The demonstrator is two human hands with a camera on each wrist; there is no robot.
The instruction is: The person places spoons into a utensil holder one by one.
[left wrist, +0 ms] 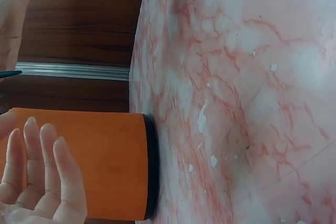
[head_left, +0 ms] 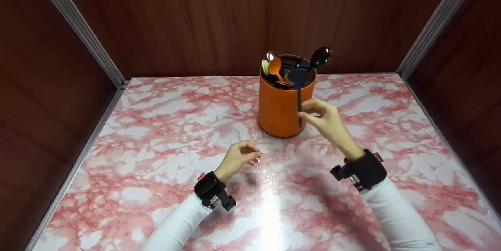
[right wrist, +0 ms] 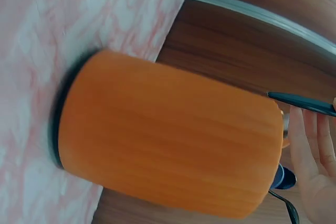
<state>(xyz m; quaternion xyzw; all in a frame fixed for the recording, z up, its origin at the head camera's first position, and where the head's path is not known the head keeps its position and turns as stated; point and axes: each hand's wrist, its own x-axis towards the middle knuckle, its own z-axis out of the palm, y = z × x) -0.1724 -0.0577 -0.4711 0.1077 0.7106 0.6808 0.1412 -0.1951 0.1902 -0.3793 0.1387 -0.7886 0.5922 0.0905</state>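
An orange utensil holder point(head_left: 278, 110) with a dark base stands upright near the back of the table. My right hand point(head_left: 323, 120) pinches the thin handle of a black spoon point(head_left: 300, 98) between thumb and fingertips, at the holder's front right side. The handle points down, and the round dark head overlaps the holder's opening in the head view. Seen from the right wrist, the black handle lies along the holder's top edge, by the fingers point(right wrist: 310, 135). In front of the holder and to its left, my left hand point(head_left: 239, 157) hovers with loosely bent fingers, holding nothing.
Upright in the holder are an orange spoon point(head_left: 274, 65), a large shiny black spoon point(head_left: 321, 56), a pale yellow-green utensil point(head_left: 265, 67) and other dark ones. Wood-grain walls point(head_left: 188, 20) with metal corner strips enclose the red-and-white marbled table point(head_left: 156, 133).
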